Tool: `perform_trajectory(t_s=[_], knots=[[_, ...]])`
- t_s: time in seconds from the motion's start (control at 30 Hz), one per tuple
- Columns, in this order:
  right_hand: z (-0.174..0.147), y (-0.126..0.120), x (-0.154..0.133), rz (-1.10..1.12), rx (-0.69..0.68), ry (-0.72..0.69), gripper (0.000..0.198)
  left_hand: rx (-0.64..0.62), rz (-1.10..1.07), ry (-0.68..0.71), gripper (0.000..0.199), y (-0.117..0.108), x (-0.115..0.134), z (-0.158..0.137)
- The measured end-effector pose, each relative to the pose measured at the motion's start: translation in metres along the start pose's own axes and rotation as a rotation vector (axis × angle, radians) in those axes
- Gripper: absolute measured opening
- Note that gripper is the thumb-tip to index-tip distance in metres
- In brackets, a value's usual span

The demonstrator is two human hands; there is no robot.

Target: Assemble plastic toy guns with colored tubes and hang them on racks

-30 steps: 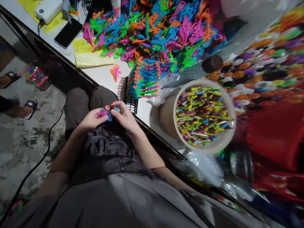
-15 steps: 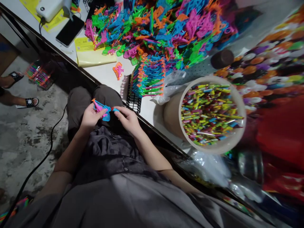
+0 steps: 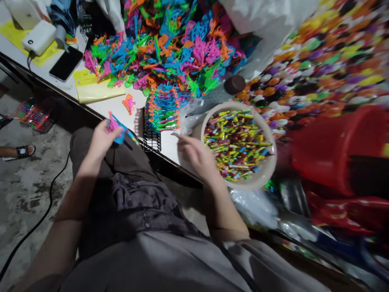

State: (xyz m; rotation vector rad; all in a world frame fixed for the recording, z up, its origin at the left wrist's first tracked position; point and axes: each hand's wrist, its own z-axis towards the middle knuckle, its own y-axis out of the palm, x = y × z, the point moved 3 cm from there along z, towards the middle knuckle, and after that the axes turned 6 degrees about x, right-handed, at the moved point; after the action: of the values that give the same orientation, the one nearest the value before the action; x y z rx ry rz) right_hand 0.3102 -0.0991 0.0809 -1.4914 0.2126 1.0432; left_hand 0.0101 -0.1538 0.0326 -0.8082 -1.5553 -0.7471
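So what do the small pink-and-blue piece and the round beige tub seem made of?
The small pink-and-blue piece: probably plastic, given bright colours; blur hides its finish. The round beige tub: likely matte plastic, given its smooth rim.

Upper body: I see a plain grey top (image 3: pixel 146 263) with a short right sleeve (image 3: pixel 258 259). Lower body: dark grey trousers (image 3: pixel 127 156); at the waist I note creased cloth (image 3: pixel 129 196) and a small round button (image 3: pixel 147 224). Left hand (image 3: pixel 101 138) and right hand (image 3: pixel 199 158): bare.
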Motion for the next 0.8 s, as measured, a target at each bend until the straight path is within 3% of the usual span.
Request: perform_trajectory(t_s=[0.07, 0.1, 0.17, 0.23, 0.3, 0.4, 0.5, 0.63, 0.73, 0.8], knots=[[0.001, -0.037, 0.040, -0.207, 0.189, 0.186, 0.042, 0.026, 0.217, 0.074, 0.024, -0.010, 0.011, 0.058], [-0.001, -0.047, 0.062, -0.315, 0.161, 0.293, 0.042, 0.040, 0.387, 0.066, 0.023, -0.011, 0.015, 0.086], [-0.005, -0.052, 0.099, -0.443, -0.038, 0.470, 0.042, 0.101, 0.670, 0.093, 0.035, -0.006, 0.022, 0.128], [-0.009, -0.045, 0.123, -0.456, -0.243, 0.539, 0.041, 0.132, 0.835, 0.177, 0.042, 0.014, 0.024, 0.147], [-0.009, -0.036, 0.134, -0.455, -0.340, 0.533, 0.038, 0.075, 0.936, 0.249, 0.040, 0.043, 0.016, 0.147], [-0.005, -0.032, 0.139, -0.533, -0.393, 0.548, 0.032, -0.084, 1.086, 0.233, 0.040, 0.082, -0.007, 0.134], [-0.002, -0.034, 0.137, -0.543, -0.389, 0.539, 0.024, -0.176, 1.343, 0.248, 0.038, 0.099, -0.023, 0.126], [-0.001, -0.040, 0.136, -0.568, -0.275, 0.579, 0.020, -0.245, 1.485, 0.306, 0.046, 0.102, -0.024, 0.121], [-0.001, -0.045, 0.133, -0.569, -0.103, 0.610, 0.026, -0.255, 1.447, 0.337, 0.056, 0.104, -0.020, 0.117], [-0.001, -0.050, 0.131, -0.521, 0.036, 0.614, 0.036, -0.246, 1.429, 0.327, 0.051, 0.107, -0.020, 0.115]])
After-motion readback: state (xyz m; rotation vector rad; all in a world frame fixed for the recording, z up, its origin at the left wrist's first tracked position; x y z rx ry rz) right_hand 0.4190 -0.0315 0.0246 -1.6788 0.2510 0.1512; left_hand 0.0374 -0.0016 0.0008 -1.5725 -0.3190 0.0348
